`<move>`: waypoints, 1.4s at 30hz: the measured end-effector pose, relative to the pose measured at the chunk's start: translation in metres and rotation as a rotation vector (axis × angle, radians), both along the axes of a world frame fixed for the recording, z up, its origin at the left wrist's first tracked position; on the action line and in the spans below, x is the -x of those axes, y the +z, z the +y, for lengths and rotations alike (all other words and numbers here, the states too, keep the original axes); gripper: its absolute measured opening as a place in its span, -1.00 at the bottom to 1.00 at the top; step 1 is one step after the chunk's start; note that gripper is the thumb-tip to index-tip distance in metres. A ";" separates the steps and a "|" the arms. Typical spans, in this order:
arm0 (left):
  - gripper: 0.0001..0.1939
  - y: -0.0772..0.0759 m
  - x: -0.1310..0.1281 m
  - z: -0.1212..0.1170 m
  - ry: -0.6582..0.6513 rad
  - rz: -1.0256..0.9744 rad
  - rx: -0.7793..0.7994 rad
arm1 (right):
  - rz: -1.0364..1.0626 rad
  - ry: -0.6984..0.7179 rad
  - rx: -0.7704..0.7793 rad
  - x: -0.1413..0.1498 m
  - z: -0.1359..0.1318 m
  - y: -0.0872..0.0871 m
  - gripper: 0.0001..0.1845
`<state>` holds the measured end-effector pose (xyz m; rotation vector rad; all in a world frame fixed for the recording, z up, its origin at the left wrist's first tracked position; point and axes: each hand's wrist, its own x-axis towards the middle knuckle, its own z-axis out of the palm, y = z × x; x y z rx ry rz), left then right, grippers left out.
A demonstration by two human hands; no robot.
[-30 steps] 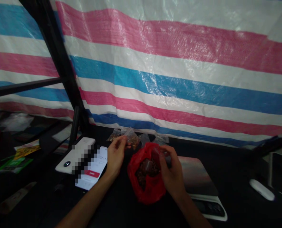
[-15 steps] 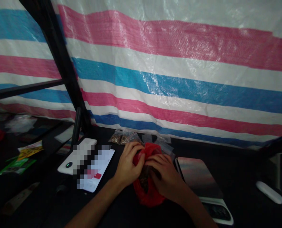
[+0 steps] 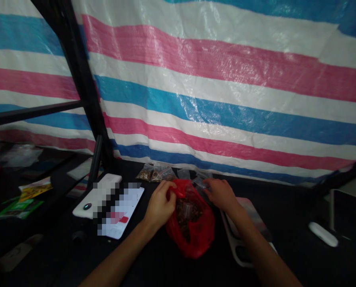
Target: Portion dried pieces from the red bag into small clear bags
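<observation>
Striped sheeting (image 3: 226, 95) backs the left hand (image 3: 161, 203), gripping a red bag (image 3: 202, 235), and right hand (image 3: 222, 194), its grip unclear.

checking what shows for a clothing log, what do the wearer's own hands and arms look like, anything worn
The left hand and right hand are bare, without gloves. The left forearm and right forearm taper toward the wrists; no sleeve, watch or bracelet shows. The light is too dim to rule out small rings.
</observation>
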<state>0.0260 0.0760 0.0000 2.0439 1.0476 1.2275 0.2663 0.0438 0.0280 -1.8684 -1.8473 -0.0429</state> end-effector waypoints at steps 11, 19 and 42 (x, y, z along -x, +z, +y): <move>-0.72 0.012 -0.002 -0.016 -0.098 -0.110 -0.081 | 0.345 0.174 -0.271 0.046 -0.042 0.014 -0.83; -0.65 0.006 -0.007 -0.016 -0.192 -0.378 0.250 | 0.276 0.425 -0.088 0.073 -0.055 0.015 -0.70; -0.74 0.002 -0.004 -0.008 -0.061 0.056 0.394 | 0.024 0.337 0.188 0.052 -0.055 0.010 -0.66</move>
